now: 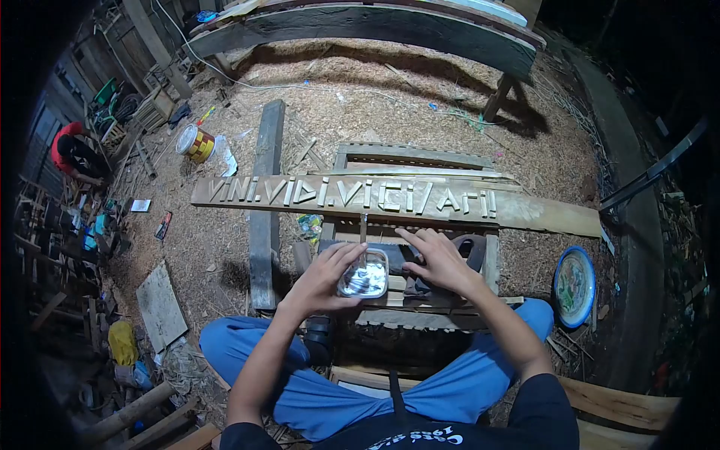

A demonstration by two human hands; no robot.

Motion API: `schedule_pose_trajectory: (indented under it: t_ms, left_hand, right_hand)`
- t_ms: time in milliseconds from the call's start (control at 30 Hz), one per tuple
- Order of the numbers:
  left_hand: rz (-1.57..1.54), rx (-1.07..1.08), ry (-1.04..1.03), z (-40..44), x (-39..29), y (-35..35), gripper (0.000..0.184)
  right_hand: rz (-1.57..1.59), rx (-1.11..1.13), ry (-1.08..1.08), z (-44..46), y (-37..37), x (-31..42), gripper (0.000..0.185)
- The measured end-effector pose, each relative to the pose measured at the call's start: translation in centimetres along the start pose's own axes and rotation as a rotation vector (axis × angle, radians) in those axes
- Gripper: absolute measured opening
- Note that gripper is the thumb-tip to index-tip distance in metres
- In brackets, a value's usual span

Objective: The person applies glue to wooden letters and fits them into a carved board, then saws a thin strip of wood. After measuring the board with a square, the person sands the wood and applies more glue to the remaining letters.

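A small clear square container (365,279) with something whitish and shiny in it is in front of me, and my left hand (328,274) is closed around its left side. A thin stick (364,229) rises from the container's far edge; its lower end is hard to make out. To the right, my right hand (437,259) is open, fingers apart, over a hand saw whose dark handle (474,249) shows beside it. Beyond both hands lies a long wooden board (544,212) bearing raised wooden letters (367,196) that read "VINI.VIDI.VICI/ARI!!".
A dark beam (264,259) lies under the board at left. A paint bucket (196,144) stands far left, a blue-rimmed basin (574,286) at right. Another person in red (69,154) bends down at far left. A large bench (360,26) stands at the back, above wood shavings.
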State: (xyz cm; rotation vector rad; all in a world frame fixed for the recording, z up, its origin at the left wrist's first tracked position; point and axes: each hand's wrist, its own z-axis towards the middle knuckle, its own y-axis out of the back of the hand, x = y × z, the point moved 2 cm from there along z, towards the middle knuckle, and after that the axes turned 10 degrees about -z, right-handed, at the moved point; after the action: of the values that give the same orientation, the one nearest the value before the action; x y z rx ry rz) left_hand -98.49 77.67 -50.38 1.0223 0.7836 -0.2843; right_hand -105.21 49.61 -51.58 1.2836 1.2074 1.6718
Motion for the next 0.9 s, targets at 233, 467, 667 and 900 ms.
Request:
schedule_pose_trajectory:
  t_ms: [233,467,667,900]
  left_hand:
    - [0.020,0.038,-0.001,0.0,-0.9,0.3,0.104]
    - [0.055,0.100,0.046,-0.6,-0.7,-0.1,0.105]
    - [0.089,0.093,0.074,-0.6,-1.0,-0.1,0.108]
    - [0.134,0.066,0.119,-0.4,-0.8,0.2,0.114]
  right_hand:
    - [-0.030,-0.115,0.021,0.1,-0.3,0.0,0.060]
    - [-0.028,-0.151,0.011,0.1,-0.5,-0.3,0.063]
    - [-0.063,-0.194,0.041,0.1,-0.3,-0.5,0.063]
    - [-0.074,-0.288,0.048,0.5,-1.0,-0.9,0.050]
